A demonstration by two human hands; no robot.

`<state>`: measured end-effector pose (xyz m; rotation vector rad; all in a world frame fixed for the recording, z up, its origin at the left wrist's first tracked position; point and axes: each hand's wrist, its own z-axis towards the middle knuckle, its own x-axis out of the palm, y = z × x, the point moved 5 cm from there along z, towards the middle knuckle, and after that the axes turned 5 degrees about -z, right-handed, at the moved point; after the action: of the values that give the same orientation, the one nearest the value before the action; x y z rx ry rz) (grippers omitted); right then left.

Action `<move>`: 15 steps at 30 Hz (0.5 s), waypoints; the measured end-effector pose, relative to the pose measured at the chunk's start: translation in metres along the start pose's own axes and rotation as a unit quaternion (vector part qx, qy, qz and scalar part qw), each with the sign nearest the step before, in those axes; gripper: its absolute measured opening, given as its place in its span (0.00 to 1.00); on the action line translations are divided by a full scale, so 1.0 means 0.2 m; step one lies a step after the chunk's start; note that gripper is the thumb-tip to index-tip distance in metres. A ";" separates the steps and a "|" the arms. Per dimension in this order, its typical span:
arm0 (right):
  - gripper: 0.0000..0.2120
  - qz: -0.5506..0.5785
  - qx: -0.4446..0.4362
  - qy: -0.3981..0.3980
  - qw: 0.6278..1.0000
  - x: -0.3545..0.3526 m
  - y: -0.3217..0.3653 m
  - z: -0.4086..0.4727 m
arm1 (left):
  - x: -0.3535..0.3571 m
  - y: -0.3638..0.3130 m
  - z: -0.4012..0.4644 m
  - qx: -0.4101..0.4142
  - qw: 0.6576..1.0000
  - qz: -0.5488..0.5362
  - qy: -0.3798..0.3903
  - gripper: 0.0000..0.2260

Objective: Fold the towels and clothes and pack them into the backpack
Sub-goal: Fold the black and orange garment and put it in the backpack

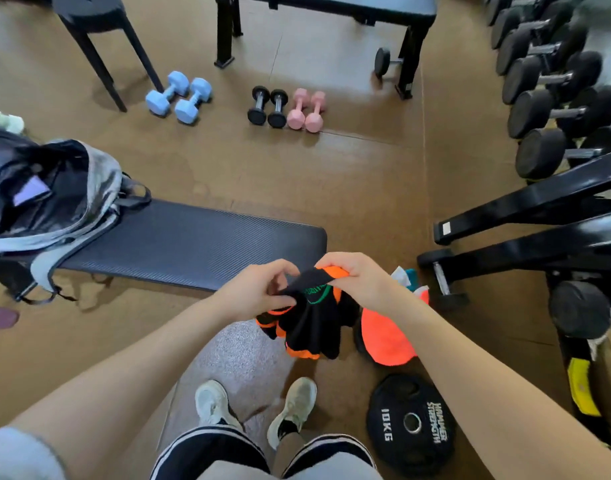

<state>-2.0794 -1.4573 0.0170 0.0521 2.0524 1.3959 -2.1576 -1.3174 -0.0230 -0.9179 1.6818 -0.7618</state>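
Both hands hold up a black and orange garment [311,317], the left hand [259,292] pinching its upper edge and the right hand [356,282] gripping the bunched top, so the cloth hangs below them. Just right of the hands lies an orange towel [383,337] on the floor. Far to their left, an open grey backpack [55,195] rests on the dark padded counter [193,244].

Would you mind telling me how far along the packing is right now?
Early on. The backpack sits open on the bench, no folded clothes visible inside. Both hands, left and right, grip a black-and-orange garment, unfolded. An orange cloth waits on the floor.
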 end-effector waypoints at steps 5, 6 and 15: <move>0.11 -0.002 0.038 0.031 0.999 -0.08 -0.10 -0.08 | 0.12 0.11 0.05 -0.078 0.994 -0.069 0.034 0.06; 0.12 0.017 0.057 0.023 0.998 -0.10 -0.12 -0.10 | 0.15 0.10 0.06 -0.091 0.990 -0.098 0.050 0.06; 0.11 -0.037 0.138 0.027 0.989 -0.21 -0.27 -0.11 | 0.03 -0.05 0.06 -0.032 0.976 -0.209 -0.056 0.13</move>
<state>-2.0405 -1.5142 -0.0037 0.0556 2.2570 1.0717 -2.1451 -1.3279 -0.0217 -1.3587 1.4372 -0.9173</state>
